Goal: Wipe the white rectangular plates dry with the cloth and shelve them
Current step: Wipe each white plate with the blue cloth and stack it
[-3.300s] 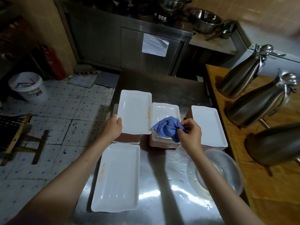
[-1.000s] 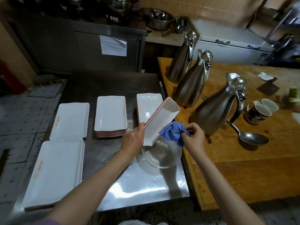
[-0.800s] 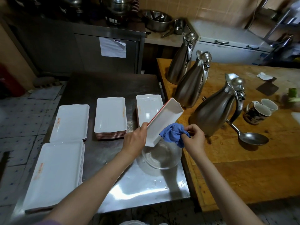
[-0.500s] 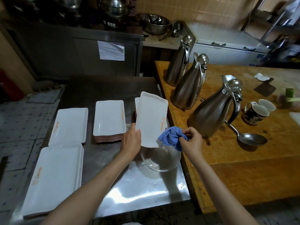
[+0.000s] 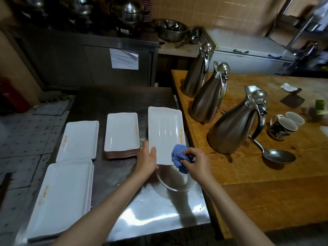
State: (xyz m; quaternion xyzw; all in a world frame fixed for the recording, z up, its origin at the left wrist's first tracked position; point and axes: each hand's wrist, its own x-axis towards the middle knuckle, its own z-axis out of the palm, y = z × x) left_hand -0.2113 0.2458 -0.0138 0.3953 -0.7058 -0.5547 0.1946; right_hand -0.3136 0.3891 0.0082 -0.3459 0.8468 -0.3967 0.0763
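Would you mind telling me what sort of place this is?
Most likely a restaurant's back kitchen: stacks of identical white plates on a steel worktable, three steel jugs, and pots and a mixing bowl behind.

A steel desk [image 5: 124,102] stands in the near middle, its near end shining with reflected light, and a wooden desk [image 5: 266,174] butts against its right side. To the left lies a pale tiled floor [image 5: 23,139] with small blue marks, and at the far side a dark steel cabinet [image 5: 79,59] bears a white paper sheet [image 5: 124,58] on its door. Tan wall tiles [image 5: 221,13] run along the far right above a white chest freezer [image 5: 248,50].
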